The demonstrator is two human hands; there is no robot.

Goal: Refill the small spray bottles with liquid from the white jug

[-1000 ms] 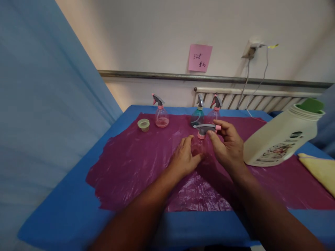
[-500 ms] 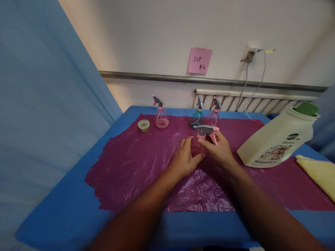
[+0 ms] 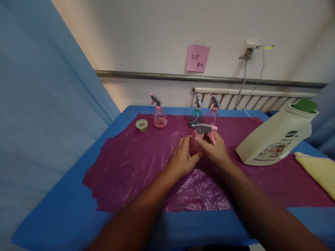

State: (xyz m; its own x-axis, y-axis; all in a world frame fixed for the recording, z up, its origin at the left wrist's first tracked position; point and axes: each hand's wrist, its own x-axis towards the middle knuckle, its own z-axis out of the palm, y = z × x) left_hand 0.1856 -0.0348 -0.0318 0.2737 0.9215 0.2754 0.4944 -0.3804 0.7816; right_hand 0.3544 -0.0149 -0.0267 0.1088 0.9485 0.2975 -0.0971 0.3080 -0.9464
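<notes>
In front of me stands a clear spray bottle (image 3: 194,147) with a grey and pink trigger head (image 3: 205,128). My left hand (image 3: 183,157) is wrapped round the bottle's body from the left. The fingers of my right hand (image 3: 215,148) grip the pink collar just under the trigger head. Behind it are a teal spray bottle (image 3: 196,116) and another clear one with a pink collar (image 3: 211,116), partly hidden by the head. Farther left, a spray bottle holding some pink liquid (image 3: 160,121) stands beside a small greenish cup (image 3: 141,125).
A large cream jug (image 3: 274,139) with a green piece in its mouth stands tilted on the right, near a yellow cloth (image 3: 315,170). Purple plastic sheeting (image 3: 125,174) covers the blue table (image 3: 52,205). Behind run a metal rail (image 3: 146,75) and hanging cables (image 3: 243,82).
The view has shifted slightly. Both hands keep their hold on the spray bottle, and the other things stay where they were.
</notes>
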